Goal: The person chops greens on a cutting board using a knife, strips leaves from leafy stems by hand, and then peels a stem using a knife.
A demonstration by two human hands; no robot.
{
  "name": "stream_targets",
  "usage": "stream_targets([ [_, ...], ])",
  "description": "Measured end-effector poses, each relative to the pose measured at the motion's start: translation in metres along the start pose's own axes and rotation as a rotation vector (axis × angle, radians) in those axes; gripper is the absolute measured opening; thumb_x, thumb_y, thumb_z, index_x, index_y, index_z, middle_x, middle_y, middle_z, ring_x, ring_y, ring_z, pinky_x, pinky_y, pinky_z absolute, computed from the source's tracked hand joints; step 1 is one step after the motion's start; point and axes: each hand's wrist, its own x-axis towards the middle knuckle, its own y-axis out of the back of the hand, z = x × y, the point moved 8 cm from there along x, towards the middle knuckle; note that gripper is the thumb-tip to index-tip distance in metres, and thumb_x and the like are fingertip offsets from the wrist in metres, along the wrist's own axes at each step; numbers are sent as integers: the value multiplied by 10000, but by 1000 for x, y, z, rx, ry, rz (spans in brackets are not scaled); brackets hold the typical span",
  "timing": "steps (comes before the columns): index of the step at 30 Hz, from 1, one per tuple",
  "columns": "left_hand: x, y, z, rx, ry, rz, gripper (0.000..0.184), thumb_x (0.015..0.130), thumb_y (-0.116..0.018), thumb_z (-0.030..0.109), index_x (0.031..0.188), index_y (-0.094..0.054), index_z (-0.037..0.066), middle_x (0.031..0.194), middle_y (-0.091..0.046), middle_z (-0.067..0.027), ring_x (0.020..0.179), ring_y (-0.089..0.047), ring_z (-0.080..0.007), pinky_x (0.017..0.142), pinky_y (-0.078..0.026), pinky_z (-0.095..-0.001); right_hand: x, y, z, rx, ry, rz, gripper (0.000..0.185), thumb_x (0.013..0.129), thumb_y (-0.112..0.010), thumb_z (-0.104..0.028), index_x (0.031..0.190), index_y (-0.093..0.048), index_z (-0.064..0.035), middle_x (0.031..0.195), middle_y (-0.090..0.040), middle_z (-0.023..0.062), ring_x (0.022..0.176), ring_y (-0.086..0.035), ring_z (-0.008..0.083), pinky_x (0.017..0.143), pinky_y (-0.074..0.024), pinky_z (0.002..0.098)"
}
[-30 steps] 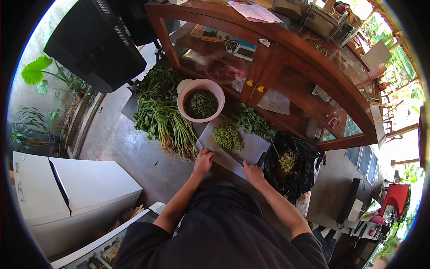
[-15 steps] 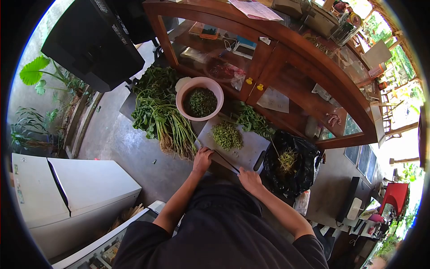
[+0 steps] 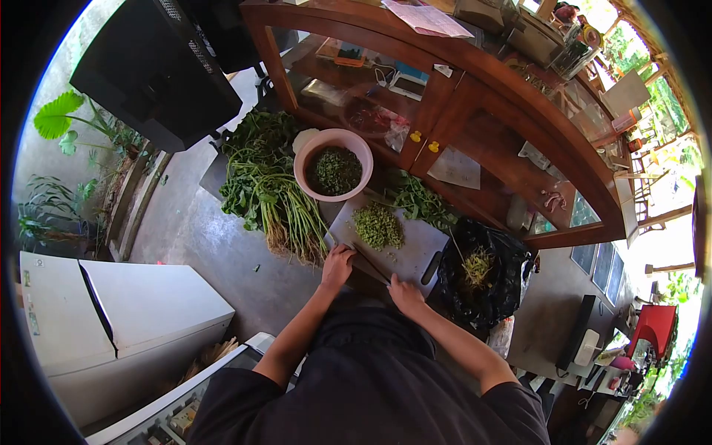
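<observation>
Right hand: just below the centre of the frame, my right hand [image 3: 405, 294] is closed round the handle end of a knife [image 3: 372, 265].
Knife: it slants up and left along the lower edge of the white cutting board [image 3: 412, 256].
Left hand: left of the handle, my left hand [image 3: 338, 265] has its fingers bent near the blade's far end; whether they pinch anything, I cannot tell.
Chopped green stems [image 3: 378, 225]: heaped at mid-frame on the board, above the blade, with loose bits just below the heap.
Good handling: I'd curl my left fingertips clear of the edge, grip the handle firmly, and work on the board's bare lower right.
Black plastic bag [image 3: 457, 278]: right of the board, holding pale trimmings [image 3: 477, 267].
</observation>
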Motion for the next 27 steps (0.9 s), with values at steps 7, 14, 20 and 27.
stream_targets([
  [7, 1, 2, 2, 20, 6, 14, 180, 753, -637, -31, 900, -722, 31, 941, -658, -115, 936, -622, -321, 849, -509, -409, 14, -7, -12, -31, 40, 14, 460, 985, -484, -331, 1285, -426, 11, 815, -684, 236, 778, -683, 414, 698, -561, 514],
  [14, 1, 7, 8, 11, 43, -11, 183, 750, -643, -35, 901, -724, 29, 942, -662, -107, 940, -626, -314, 844, -514, -403, -16, -20, 24, -88, 9, 25, 465, 974, -493, -365, 1252, -437, 3, 789, -678, 235, 748, -677, 425, 681, -560, 517],
  [20, 1, 4, 3, 28, 47, -9, 183, 749, -648, -26, 905, -726, 31, 948, -665, -103, 944, -626, -315, 848, -514, -408, -15, -6, 14, -118, 37, 68, 426, 970, -506, -348, 1225, -465, -9, 783, -684, 206, 733, -681, 401, 672, -561, 508],
  [27, 1, 5, 3, 18, 30, -8, 170, 752, -666, 0, 905, -729, 43, 938, -668, -100, 941, -627, -312, 840, -513, -403, -4, 10, 31, -145, 42, 42, 408, 962, -523, -353, 1217, -487, -37, 776, -687, 194, 753, -691, 374, 666, -561, 499],
])
